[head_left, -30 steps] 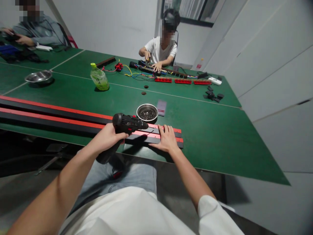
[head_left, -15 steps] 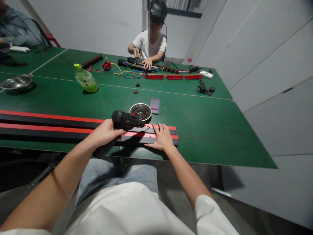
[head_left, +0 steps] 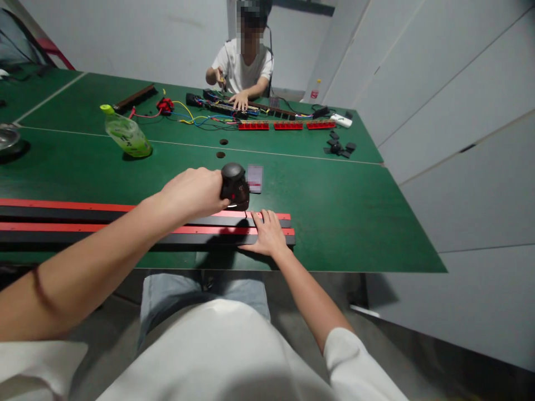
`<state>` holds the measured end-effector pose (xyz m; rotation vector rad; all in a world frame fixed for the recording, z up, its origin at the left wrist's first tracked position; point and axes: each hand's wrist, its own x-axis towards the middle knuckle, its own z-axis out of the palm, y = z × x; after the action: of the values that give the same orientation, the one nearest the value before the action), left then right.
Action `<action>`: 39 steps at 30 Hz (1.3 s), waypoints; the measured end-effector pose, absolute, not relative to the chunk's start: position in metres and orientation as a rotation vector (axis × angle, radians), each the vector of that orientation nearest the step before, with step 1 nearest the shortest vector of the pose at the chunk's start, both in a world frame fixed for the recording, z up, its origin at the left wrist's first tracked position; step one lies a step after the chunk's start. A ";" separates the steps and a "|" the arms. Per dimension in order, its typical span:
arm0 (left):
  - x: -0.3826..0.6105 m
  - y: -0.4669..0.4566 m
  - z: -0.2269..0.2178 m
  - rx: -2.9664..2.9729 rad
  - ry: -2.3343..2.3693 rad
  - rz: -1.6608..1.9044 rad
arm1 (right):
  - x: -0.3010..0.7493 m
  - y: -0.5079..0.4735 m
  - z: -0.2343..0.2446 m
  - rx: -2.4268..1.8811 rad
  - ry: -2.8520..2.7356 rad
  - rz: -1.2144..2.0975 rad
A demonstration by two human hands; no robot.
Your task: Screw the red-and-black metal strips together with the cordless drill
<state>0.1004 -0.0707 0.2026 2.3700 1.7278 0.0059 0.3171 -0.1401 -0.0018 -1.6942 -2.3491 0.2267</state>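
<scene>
My left hand (head_left: 196,192) is wrapped around a black cordless drill (head_left: 235,186), held upright over the long bars. The drill's thin bit points down at the far red-topped bar (head_left: 94,207), its tip close to the red strip; whether it touches I cannot tell. My right hand (head_left: 268,234) lies with fingers spread across the right end of both bars, pressing on them. The near red-and-black bar (head_left: 71,227) runs parallel to the far one along the table's front edge. The bowl of small screws is hidden behind my left hand and the drill.
A small clear packet (head_left: 255,179) lies just beyond the drill. Further left stands a green-capped bottle (head_left: 127,133), with a metal bowl (head_left: 10,142) at the edge. Across the green table (head_left: 334,223), a co-worker (head_left: 246,72) handles wired parts near red strips (head_left: 288,126) and small black pieces (head_left: 340,147).
My left hand has lifted and turned the drill from lying level to upright, bit downward. My right hand stays on the bars. The view has shifted slightly to the right.
</scene>
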 end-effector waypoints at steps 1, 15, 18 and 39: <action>0.108 -0.075 0.204 2.426 1.786 0.024 | 0.317 -0.140 -0.002 -1.697 -2.347 0.236; 0.138 -0.075 0.198 2.587 1.802 0.086 | 0.319 -0.142 -0.005 -1.699 -2.294 0.251; 0.137 -0.073 0.199 2.584 1.815 0.060 | 0.318 -0.142 -0.006 -1.717 -2.298 0.253; 0.118 -0.067 0.197 2.537 1.761 0.054 | 0.318 -0.142 -0.008 -1.751 -2.343 0.227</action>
<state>0.1175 -0.0666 0.1971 2.5369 1.7610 0.0536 0.3180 -0.1419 -0.0079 -1.7510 -2.3432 0.2270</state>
